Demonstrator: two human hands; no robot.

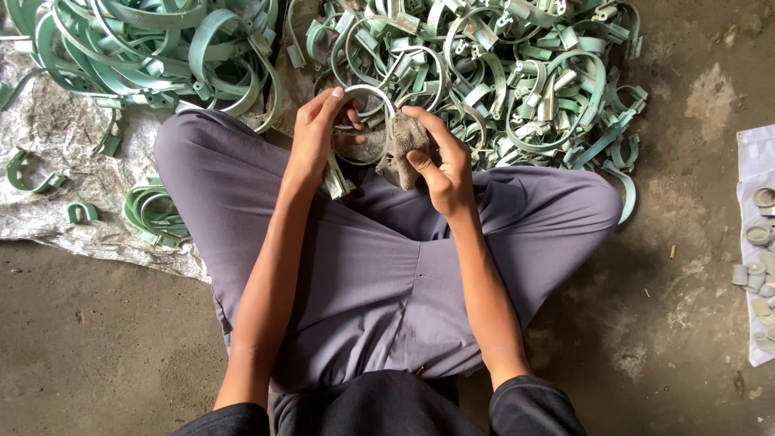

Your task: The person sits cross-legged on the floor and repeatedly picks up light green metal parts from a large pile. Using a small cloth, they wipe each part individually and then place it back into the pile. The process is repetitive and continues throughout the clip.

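Cloth work was the step in hand: your left hand (316, 133) was closed around one pale green ring clamp (365, 121), fingers curled over its band, and held it above your lap in front of the heap. Your right hand (440, 165) gripped a bunched grey rag (402, 149), thumb on top, and pressed it against the band. To do this well, you needed to keep the ring steady and turn it little by little, so that the rag met the whole band, inside too. I counted one clamp in your hands and one rag. The two piles of clamps (500, 73) (145, 48) were too tangled to count. About five loose clamps (149, 214) lay on the plastic sheet (48, 121).
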